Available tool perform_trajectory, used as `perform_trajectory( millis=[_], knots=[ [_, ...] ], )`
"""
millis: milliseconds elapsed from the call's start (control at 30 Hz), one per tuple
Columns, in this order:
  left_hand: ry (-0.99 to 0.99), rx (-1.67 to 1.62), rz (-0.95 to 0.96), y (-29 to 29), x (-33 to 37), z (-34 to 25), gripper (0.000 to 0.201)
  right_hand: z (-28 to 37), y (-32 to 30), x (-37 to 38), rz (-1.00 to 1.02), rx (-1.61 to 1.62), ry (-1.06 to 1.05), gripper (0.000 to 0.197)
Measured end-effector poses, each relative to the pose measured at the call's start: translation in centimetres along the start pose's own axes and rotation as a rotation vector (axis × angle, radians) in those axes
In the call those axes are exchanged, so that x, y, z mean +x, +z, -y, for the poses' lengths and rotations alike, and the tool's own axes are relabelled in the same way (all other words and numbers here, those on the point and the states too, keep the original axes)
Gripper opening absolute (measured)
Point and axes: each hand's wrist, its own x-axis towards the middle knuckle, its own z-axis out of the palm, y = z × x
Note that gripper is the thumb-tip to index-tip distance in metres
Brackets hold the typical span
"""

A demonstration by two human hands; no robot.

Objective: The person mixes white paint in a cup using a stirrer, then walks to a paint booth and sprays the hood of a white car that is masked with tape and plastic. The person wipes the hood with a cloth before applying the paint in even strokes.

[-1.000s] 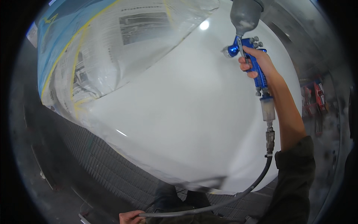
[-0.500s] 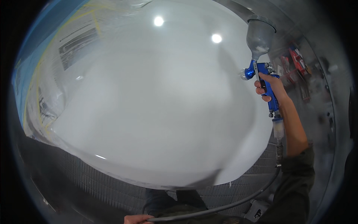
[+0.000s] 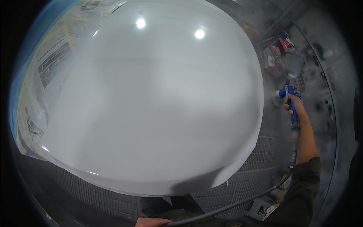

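My right hand [image 3: 296, 105] is closed round the handle of a blue paint spray gun [image 3: 292, 113], beyond the right edge of a glossy white panel [image 3: 162, 113]. A grey translucent paint cup [image 3: 293, 64] stands on top of the gun, and its nozzle points left toward the panel. From the gun's lower end a grey air hose [image 3: 234, 204] runs down and left across the bottom of the view. My left hand [image 3: 151, 222], partly cut off by the lower edge, is closed round that hose near my body. The panel looks like a car bonnet and carries two bright light reflections.
Newspaper and clear film with yellow tape [image 3: 53, 64] cover the area left of the panel, beside blue sheeting [image 3: 22, 75]. Red boxes [image 3: 274, 56] lie beyond the gun. Floor grating [image 3: 245, 166] runs below the panel; a grey container [image 3: 259, 208] stands near my right forearm.
My right hand with the spray gun has moved right and down, from over the panel's right edge to outside it. The left hand keeps hold of the hose. The view has shifted slightly.
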Motion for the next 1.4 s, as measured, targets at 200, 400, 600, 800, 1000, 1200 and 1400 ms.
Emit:
perform_trajectory(
  millis=[200,400,600,800,1000,1200,1400],
  knots=[
    [0.037,0.007,-0.016,-1.7,2.4,-6.3,0.021,-1.1,-3.9,3.4,-0.182,-0.115,-0.016,0.03],
    [-0.194,-0.027,-0.162,-6.1,-3.1,-7.7,0.018,0.7,8.0,-3.9,0.215,0.156,0.024,0.029],
    [-0.252,0.01,-0.365,-12.9,-6.5,-5.2,0.02,9.5,23.7,-7.2,0.402,0.191,-0.029,0.025],
    [0.156,0.348,-0.715,-14.4,-14.8,0.0,0.019,14.2,36.5,-12.7,0.587,0.212,-0.093,0.021],
    [-0.398,-0.059,-0.718,-18.1,-21.5,1.4,0.02,18.8,49.0,-16.6,0.804,0.218,-0.124,0.023],
    [-0.384,-0.012,-1.123,-16.5,-24.1,4.5,0.013,23.9,59.5,-17.4,1.056,0.29,-0.179,0.025],
    [-0.514,-0.121,-0.866,-17.4,-24.5,3.7,0.014,25.6,61.5,-15.8,1.009,0.337,-0.251,0.028]
  ],
)
